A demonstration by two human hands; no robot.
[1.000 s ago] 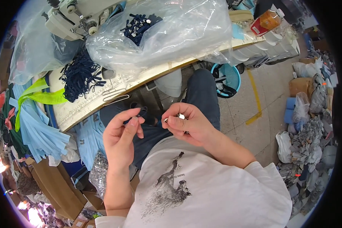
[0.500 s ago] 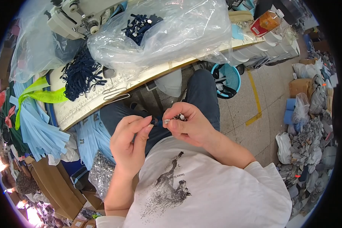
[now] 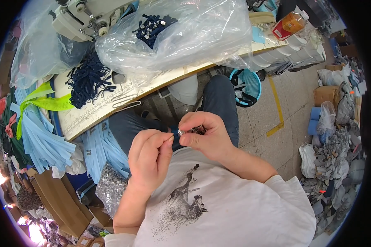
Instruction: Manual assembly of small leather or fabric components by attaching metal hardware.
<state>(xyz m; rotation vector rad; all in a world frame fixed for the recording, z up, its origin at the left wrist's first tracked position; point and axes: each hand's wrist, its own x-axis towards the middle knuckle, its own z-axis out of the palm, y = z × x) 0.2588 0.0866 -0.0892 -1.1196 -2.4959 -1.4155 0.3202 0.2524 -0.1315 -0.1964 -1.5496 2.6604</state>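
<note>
My right hand (image 3: 204, 138) is curled over my lap and pinches a small silver metal piece (image 3: 180, 132) on a dark blue cord end, with several more small dark pieces cupped in its palm. My left hand (image 3: 150, 158) is raised close beside it, fingertips bunched and touching the same dark blue cord end next to the metal piece. Both hands hover above my jeans-clad knees (image 3: 218, 99), just below the edge of the worktable (image 3: 111, 108).
On the worktable lie a large clear plastic bag (image 3: 181, 33) holding dark blue cords, a loose heap of dark blue cords (image 3: 86, 80) and a sewing machine (image 3: 84, 18). Light blue fabric strips (image 3: 41, 136) hang at left. A blue basket (image 3: 247, 84) stands on the floor.
My left hand has moved up and rightward until its fingertips meet my right hand at the cord end. The right hand stayed roughly in place.
</note>
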